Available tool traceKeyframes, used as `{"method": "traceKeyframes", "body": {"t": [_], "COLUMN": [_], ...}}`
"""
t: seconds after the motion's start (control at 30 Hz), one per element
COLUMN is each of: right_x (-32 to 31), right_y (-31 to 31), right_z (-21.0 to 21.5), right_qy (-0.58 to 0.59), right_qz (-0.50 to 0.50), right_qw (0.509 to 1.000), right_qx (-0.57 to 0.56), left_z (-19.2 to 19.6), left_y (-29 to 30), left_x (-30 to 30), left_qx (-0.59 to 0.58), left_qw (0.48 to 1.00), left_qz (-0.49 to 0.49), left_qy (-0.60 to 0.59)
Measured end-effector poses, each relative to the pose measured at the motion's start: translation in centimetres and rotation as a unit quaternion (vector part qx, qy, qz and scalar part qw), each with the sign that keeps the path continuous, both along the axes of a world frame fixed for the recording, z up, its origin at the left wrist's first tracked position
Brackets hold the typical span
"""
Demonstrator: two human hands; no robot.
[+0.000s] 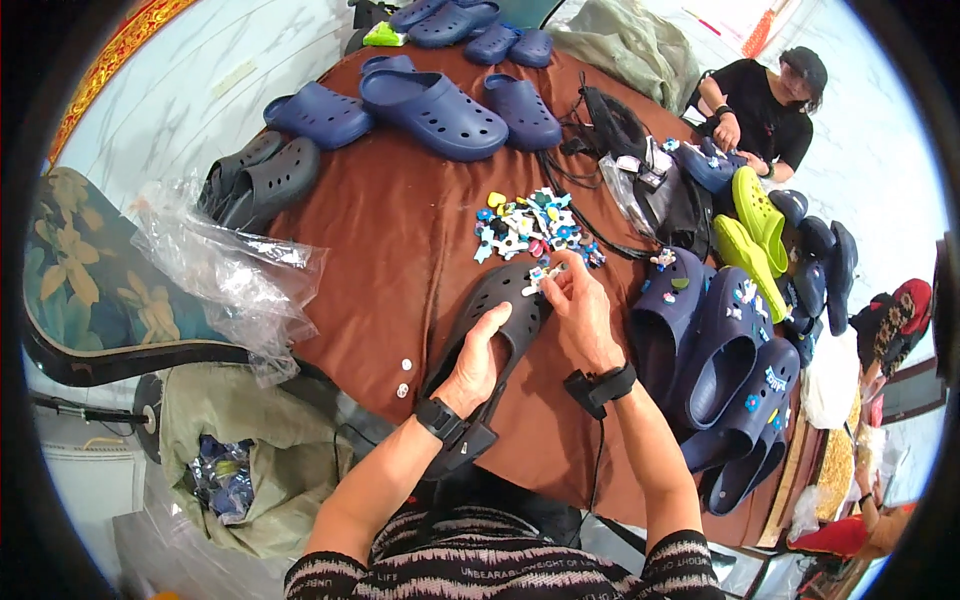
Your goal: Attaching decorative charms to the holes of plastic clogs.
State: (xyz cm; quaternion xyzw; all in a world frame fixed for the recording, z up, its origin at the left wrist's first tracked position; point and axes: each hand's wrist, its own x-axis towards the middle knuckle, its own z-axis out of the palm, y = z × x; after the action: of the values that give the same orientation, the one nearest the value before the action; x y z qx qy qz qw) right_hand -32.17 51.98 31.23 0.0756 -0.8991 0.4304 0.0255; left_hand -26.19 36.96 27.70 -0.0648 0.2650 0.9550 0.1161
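A dark grey clog (488,292) with holes in its upper lies on the brown cloth before me, toe pointing away. My left hand (472,368) is closed on it, fingers inside the foot opening and thumb along the upper. At the toe, my right hand (585,312) pinches a small, pale shoe charm, partly hidden by the fingertips. Beside those fingers a white charm (537,280) sits against the clog's toe. Just beyond the toe lies a heap of colourful shoe charms (520,226).
Blue clogs (435,112) stand at the far side, black clogs (270,180) at the left. To my right are navy clogs with charms (722,330) and lime clogs (748,265). A co-worker (765,115) handles a blue clog. Clear plastic (235,265) hangs over the left edge.
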Motion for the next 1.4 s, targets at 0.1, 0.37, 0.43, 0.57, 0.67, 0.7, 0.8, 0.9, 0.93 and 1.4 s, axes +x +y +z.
{"method": "traceKeyframes", "body": {"t": [0.1, 0.37, 0.43, 0.57, 0.67, 0.7, 0.8, 0.9, 0.93, 1.4], "right_x": [0.0, 0.0, -0.3, -1.5, -1.4, -1.3, -1.2, -0.8, -0.7, -0.4], "right_y": [0.9, 2.2, 2.7, 3.4, 2.3, 2.0, 1.6, 0.9, 0.6, 0.1], "right_z": [-0.5, 0.7, 0.1, -0.6, 0.3, 0.6, 0.2, 0.3, 0.4, 1.0], "right_qy": [0.097, 0.117, 0.128, 0.033, -0.031, 0.019, 0.129, 0.178, 0.167, 0.165], "right_qz": [0.045, 0.178, 0.189, 0.123, 0.081, 0.079, 0.096, 0.128, 0.141, 0.204], "right_qw": [0.988, 0.969, 0.965, 0.991, 0.996, 0.997, 0.984, 0.964, 0.957, 0.91], "right_qx": [0.11, 0.129, 0.129, 0.044, -0.013, 0.016, 0.08, 0.154, 0.193, 0.321], "left_z": [-0.1, -0.8, -0.4, 0.3, -1.3, -1.2, -0.7, -0.9, -0.9, -1.1], "left_y": [0.3, 0.3, 0.9, 2.4, 2.6, 2.7, 2.9, 3.0, 3.0, 2.9], "left_x": [0.0, 0.1, 0.2, 0.7, 1.4, 1.4, 1.5, 1.4, 1.4, 1.3], "left_qx": [0.006, 0.02, 0.046, 0.069, 0.053, 0.045, 0.036, 0.036, 0.036, 0.034], "left_qw": [1.0, 0.999, 0.998, 0.995, 0.995, 0.995, 0.996, 0.995, 0.995, 0.997], "left_qz": [-0.002, 0.015, 0.016, 0.036, 0.021, 0.03, 0.043, 0.044, 0.045, 0.043], "left_qy": [0.004, -0.02, -0.026, -0.054, -0.085, -0.087, -0.073, -0.083, -0.083, -0.051]}}
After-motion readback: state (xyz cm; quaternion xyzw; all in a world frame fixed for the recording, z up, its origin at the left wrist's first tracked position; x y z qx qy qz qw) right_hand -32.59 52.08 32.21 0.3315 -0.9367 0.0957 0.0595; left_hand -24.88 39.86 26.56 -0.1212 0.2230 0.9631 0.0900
